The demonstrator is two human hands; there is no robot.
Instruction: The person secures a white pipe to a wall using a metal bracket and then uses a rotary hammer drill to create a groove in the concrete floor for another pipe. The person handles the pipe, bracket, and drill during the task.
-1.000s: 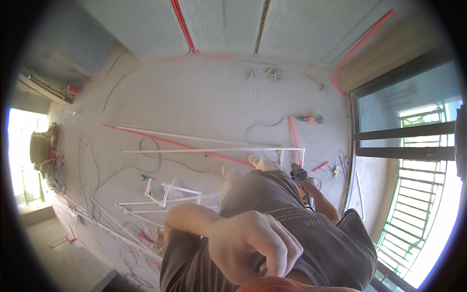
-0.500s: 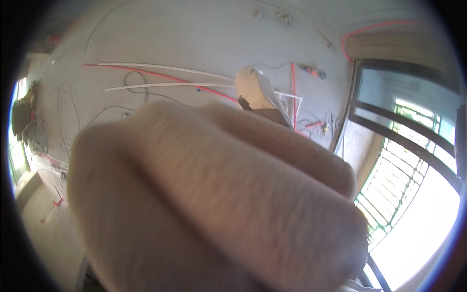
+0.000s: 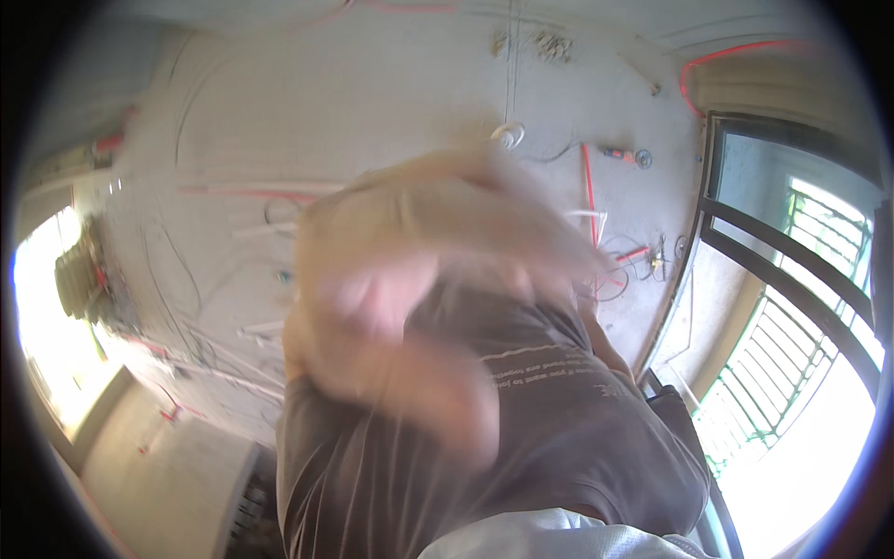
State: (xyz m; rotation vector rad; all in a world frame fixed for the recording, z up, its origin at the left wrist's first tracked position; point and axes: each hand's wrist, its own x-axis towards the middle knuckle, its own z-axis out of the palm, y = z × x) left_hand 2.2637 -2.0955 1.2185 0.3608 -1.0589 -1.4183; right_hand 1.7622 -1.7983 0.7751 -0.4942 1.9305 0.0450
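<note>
One bare left hand (image 3: 396, 219) takes up much of the head view, heavily blurred, in front of the far end of the dark shirt (image 3: 568, 447). Its thumb stands apart from the fingers, leaving a curved gap through which the shirt shows; whether the fingers are spread or pressed together I cannot tell, and nothing is visibly pinched between them. The right forearm (image 3: 607, 347) runs along the right edge of the shirt, but the right hand is hidden, so I cannot tell how its fingers stand or whether they grip anything.

Beyond the shirt, to its right, a red pipe (image 3: 589, 177) lies on the floor, with part of a white pipe (image 3: 585, 213) near it and a corded disc tool (image 3: 619, 155) farther off. More red piping (image 3: 247, 194) lies beyond the shirt to its left. Far past the shirt's right side, a red line (image 3: 686, 76) curves along the wall.

As a judgement, the pipework looks partly done: that wall line seems placed, while the floor pieces appear loose and yet to be fitted; how much remains I cannot tell
</note>
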